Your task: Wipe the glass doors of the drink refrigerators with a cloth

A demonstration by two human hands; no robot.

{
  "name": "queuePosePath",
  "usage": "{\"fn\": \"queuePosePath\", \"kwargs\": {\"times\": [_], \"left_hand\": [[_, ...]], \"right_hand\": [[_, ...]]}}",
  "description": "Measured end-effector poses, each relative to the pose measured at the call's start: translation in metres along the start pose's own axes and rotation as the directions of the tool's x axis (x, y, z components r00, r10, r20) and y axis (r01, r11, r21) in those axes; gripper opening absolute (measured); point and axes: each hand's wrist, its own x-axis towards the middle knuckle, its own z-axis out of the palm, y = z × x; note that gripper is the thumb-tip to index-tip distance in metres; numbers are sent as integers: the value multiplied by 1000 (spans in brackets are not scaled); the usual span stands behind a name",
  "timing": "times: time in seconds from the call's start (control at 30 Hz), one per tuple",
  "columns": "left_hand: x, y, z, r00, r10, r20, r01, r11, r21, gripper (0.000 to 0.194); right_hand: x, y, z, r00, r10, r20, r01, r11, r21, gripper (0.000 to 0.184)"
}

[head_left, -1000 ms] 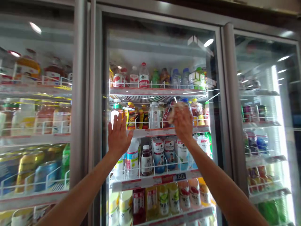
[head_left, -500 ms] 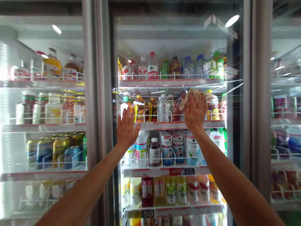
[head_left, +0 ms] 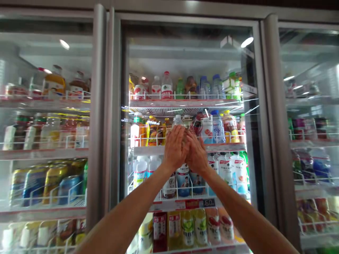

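Note:
My left hand (head_left: 175,146) and my right hand (head_left: 196,151) meet in front of the middle glass door (head_left: 182,53) of a drinks fridge. Their fingers point up and are close together, closed round a pale, patterned cloth (head_left: 184,138). Most of the cloth is hidden between the palms, with only a small part showing. Behind the hands, through the glass, a clear bottle (head_left: 178,121) stands on the second shelf. Whether the fingers touch the glass I cannot tell.
Several shelves of bottles stand behind the glass, with white wire guards along their fronts. A metal door frame (head_left: 98,106) rises on the left and another frame post (head_left: 275,116) on the right. Cans (head_left: 57,181) fill a shelf in the left cabinet.
My left hand has moved right and my right hand, with the cloth, has moved left and down, so they now meet. The view has tilted up, showing the fridge's top frame.

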Motion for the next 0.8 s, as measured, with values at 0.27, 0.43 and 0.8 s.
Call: {"fn": "queuePosePath", "kwargs": {"times": [0.27, 0.43, 0.8], "left_hand": [[34, -77, -29, 998, 44, -49, -31, 968, 249, 31], [49, -63, -14, 972, -116, -202, 172, 944, 283, 38], [47, -52, -6, 932, -270, -243, 341, 880, 329, 39]], "right_hand": [[8, 97, -39, 958, 257, -129, -285, 913, -293, 47], [8, 105, -35, 960, 269, -76, -279, 916, -288, 47], [3, 107, -44, 976, 216, -40, -219, 969, -115, 52]]}}
